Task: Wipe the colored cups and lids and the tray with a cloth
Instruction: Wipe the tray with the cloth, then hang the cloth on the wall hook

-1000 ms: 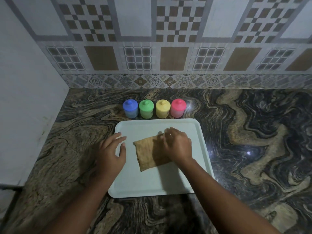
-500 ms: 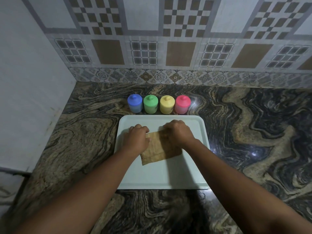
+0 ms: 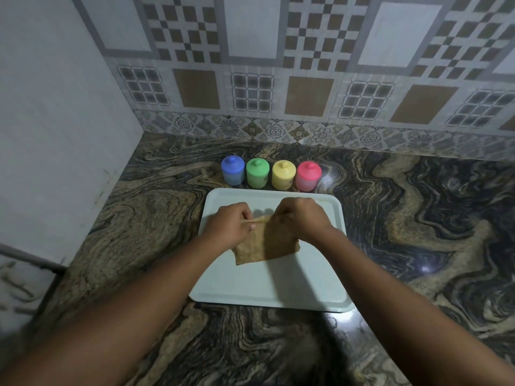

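Head view: a pale rectangular tray (image 3: 267, 291) is seen lying flat on a dark, swirl-patterned stone countertop (image 3: 418, 224), long sides running left to right.

A tan folded cloth (image 3: 267, 247) is found on the far half of the tray, roughly central. Its near edge lies on the tray surface. Its far edge is lifted slightly between the two hands.

The left hand (image 3: 229, 226) is noted at the cloth's far left corner. The fingers are curled under and the thumb is laid along the edge, so the corner is pinched.

The right hand (image 3: 300, 218) is placed at the far right corner, knuckles up, fingers curled down onto the fabric. The edge is gripped there, though the fingertips are hidden beneath the hand. A short span of cloth edge is drawn taut between the hands. Both forearms are extended in from the lower corners of the frame.

Beyond the tray's far rim, four small cups are lined up on the countertop, just beside one another. From left to right: blue cup (image 3: 233, 172), green cup (image 3: 257, 175), yellow cup (image 3: 283, 176), pink cup (image 3: 308, 178). Each is capped with a knobbed lid of its own colour. The row is set near the tray but apart from it.

A patterned tiled wall (image 3: 306, 65) is recorded behind the countertop, and a plain pale wall (image 3: 55, 121) to the left.
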The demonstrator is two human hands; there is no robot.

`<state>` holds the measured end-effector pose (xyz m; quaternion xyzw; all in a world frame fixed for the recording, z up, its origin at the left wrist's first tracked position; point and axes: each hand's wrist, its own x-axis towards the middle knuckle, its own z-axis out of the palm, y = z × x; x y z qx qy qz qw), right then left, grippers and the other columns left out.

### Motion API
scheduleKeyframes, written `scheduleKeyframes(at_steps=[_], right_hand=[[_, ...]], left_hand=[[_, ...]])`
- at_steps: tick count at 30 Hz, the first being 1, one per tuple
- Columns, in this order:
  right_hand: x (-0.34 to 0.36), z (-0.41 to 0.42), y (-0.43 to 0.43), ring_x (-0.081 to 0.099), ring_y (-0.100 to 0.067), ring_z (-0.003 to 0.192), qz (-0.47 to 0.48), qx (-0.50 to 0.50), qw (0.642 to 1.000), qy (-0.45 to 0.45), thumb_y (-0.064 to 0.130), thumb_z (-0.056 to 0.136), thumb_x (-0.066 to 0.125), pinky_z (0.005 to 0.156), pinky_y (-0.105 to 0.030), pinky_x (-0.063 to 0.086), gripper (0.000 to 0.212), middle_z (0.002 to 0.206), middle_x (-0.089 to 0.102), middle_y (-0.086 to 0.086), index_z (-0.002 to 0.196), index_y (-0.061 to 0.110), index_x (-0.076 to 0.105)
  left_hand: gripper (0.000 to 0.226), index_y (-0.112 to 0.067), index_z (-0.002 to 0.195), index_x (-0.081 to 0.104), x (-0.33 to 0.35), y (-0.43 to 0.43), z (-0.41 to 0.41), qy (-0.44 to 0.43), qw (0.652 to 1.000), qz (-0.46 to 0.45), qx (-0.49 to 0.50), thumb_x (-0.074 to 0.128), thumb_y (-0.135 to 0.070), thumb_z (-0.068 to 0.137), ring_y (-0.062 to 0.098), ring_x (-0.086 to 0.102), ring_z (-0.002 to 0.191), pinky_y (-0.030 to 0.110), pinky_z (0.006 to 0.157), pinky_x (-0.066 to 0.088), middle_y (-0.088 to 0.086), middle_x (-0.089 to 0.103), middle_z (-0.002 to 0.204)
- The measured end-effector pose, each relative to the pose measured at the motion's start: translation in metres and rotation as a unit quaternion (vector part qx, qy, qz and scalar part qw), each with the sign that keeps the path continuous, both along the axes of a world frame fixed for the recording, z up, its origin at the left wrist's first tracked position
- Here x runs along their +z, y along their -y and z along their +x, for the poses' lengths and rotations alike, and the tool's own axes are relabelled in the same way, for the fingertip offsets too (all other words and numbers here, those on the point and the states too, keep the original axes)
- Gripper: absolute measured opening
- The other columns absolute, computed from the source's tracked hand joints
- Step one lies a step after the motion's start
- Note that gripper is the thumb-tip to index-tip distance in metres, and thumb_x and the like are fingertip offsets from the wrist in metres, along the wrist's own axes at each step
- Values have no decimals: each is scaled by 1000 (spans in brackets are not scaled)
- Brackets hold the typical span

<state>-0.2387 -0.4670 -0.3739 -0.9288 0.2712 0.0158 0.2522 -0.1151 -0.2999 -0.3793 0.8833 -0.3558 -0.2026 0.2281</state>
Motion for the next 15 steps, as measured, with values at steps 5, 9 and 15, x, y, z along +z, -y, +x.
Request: scheduleKeyframes(at_steps=[5, 9, 15], right_hand=[[50, -10, -13, 68, -19, 83, 22, 40, 985, 165, 27, 81, 58, 74, -39, 57, 27, 93, 77, 2, 99, 21, 79], [98, 3, -27, 64, -9, 78, 0, 78, 960, 267, 3, 84, 71, 72, -19, 51, 27, 90, 72, 9, 105, 19, 78], [155, 44, -66, 56, 1, 76, -35, 210, 883, 419, 6, 88, 73, 71, 1, 40, 25, 99, 64, 10, 111, 15, 75]], left_hand=[[15, -25, 86, 66, 66, -30, 0, -13, 992, -125, 14, 78, -30, 79, 6, 61, 73, 22, 59, 44, -10, 67, 84], [15, -20, 91, 68, 126, -59, 2, 26, 983, -183, 15, 78, -21, 80, 9, 65, 81, 23, 69, 49, -6, 69, 86], [20, -22, 95, 70, 202, -128, 15, 93, 969, -225, 36, 81, -21, 78, 0, 67, 85, 12, 72, 52, -9, 71, 90]])
